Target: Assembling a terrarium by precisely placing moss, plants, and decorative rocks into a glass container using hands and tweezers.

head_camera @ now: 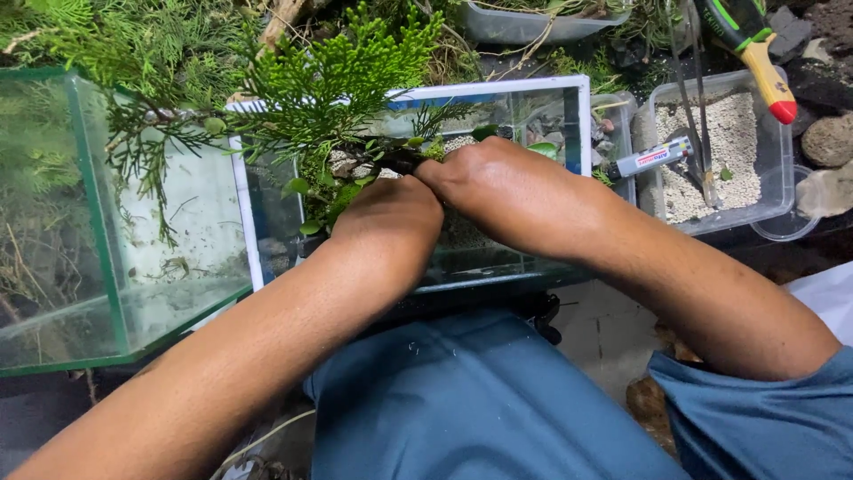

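Note:
Both my hands reach into a small glass tank with a white rim (582, 116) that stands in front of me. My left hand (391, 218) and my right hand (484, 173) meet at the base of a green conifer-like plant (333, 76) with small round leaves low on its stem. The fingers of both hands curl down out of sight around the plant's base, among stones and pale gravel inside the tank. The plant's fronds spread up and to the left over the tank's edge.
An empty glass tank with green edges (98, 222) stands at the left. At the right, a clear plastic tub of pale gravel (733, 151) holds long tweezers (697, 98) and a grey marker (649, 160). A yellow, red-tipped tool handle (769, 76) and rocks (831, 138) lie beyond.

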